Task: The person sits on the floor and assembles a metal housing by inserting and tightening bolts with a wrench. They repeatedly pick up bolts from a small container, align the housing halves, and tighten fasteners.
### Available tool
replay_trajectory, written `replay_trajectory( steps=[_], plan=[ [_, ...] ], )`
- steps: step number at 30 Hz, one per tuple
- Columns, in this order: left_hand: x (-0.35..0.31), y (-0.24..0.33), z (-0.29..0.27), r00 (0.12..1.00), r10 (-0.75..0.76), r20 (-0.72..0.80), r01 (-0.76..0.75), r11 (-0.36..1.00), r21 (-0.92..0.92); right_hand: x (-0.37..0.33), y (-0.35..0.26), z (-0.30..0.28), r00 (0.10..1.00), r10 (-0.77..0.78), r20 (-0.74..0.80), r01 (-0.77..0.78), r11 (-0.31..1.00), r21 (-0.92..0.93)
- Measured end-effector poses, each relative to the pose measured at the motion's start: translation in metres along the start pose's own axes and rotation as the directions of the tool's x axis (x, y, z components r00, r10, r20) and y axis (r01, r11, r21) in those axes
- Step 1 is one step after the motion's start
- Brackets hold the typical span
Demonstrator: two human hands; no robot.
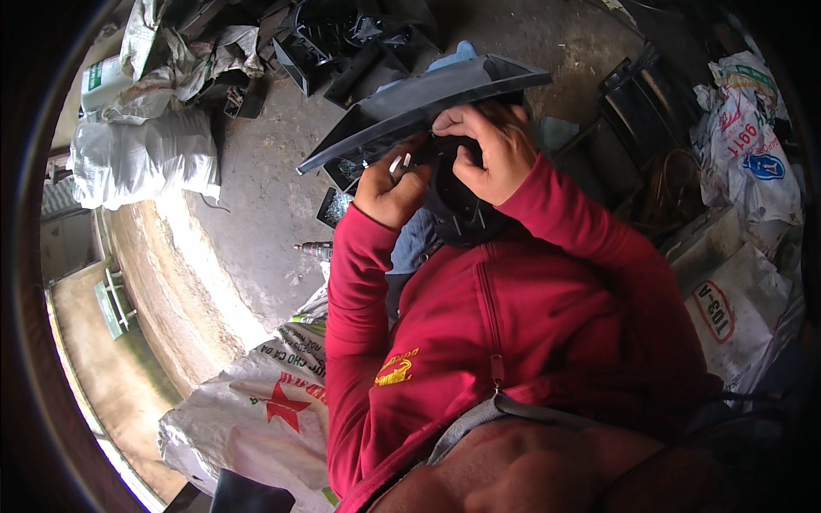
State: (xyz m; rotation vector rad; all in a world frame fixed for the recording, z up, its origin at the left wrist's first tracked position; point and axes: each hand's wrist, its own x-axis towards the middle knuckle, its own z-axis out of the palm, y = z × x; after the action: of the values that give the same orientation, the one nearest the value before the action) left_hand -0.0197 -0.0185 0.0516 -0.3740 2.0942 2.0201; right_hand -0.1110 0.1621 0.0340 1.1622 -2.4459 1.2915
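A large black plastic housing [410, 96] with a raised rim is tilted up in front of my body. My left hand [386, 193] is closed at its lower left side, with a small white piece [400, 162] showing between thumb and fingers. Against the housing's near side, my right hand [494, 147] has its fingers bent and pressed together; whatever they hold is hidden. Below the hands, a black curved part [466, 201] rests over my lap. The housing's underside is mostly in shadow.
Small trays with shiny bits [335, 205] and a power tool [316, 250] lie on the floor to the left. Black plastic parts [359, 43] are heaped ahead. White sacks [248, 419] stand at lower left and a white sack [744, 291] at right. Wrapped bundles [150, 154] sit far left.
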Motion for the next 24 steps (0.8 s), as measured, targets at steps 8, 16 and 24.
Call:
replay_trajectory(
  steps=[8, 16, 24],
  plan=[
    [-0.005, -0.008, -0.002, 0.996, 0.002, 0.092, 0.024, 0.959, -0.282, -0.002, 0.006, -0.002, 0.999, -0.047, -0.023, 0.048, 0.998, 0.029],
    [0.0, -0.021, 0.007, 0.98, 0.196, -0.044, -0.187, 0.971, 0.15, -0.004, 0.009, 0.008, 0.99, -0.076, -0.114, 0.077, 0.997, 0.002],
    [-0.001, -0.017, 0.023, 0.913, 0.382, -0.143, -0.13, 0.605, 0.786, -0.004, 0.01, 0.011, 0.988, -0.066, -0.14, 0.063, 0.998, -0.023]
  ],
)
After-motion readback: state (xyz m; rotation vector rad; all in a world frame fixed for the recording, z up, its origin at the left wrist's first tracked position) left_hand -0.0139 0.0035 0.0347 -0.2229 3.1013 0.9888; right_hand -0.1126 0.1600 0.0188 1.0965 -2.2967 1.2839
